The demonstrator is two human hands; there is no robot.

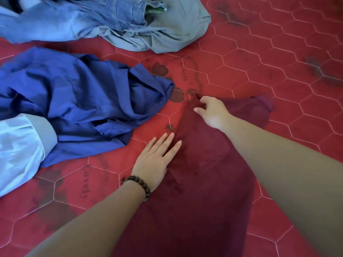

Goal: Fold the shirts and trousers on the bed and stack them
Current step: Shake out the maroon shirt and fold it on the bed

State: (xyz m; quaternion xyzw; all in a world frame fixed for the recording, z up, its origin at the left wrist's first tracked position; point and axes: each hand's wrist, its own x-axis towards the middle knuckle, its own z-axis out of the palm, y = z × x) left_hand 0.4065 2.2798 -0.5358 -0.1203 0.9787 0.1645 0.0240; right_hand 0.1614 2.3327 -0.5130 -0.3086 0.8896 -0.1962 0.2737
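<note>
- Your left hand (pixel 156 160) lies flat on the left edge of the maroon garment (pixel 200 182), fingers straight and pressing the cloth down; it grasps nothing.
- A bead bracelet (pixel 137 184) sits on your left wrist.
- Your right hand (pixel 211 112) reaches further up the same garment, with fingers curled and pinching the cloth at its far tip.
- The maroon garment is spread on the red quilt (pixel 278 71), running from the near edge of the view up to your right hand; a sleeve or flap extends to the right beyond that hand.
- A crumpled blue shirt (pixel 74 101) lies to the left of the maroon garment, apart from it.
- A pale blue garment (pixel 20 145) overlaps the near left part of the blue shirt.
- Jeans (pixel 74 19) lie at the far left, with a grey-green garment (pixel 167 32) bunched against their right side.
- The quilt carries a stitched hexagon pattern and dark printed flowers.
</note>
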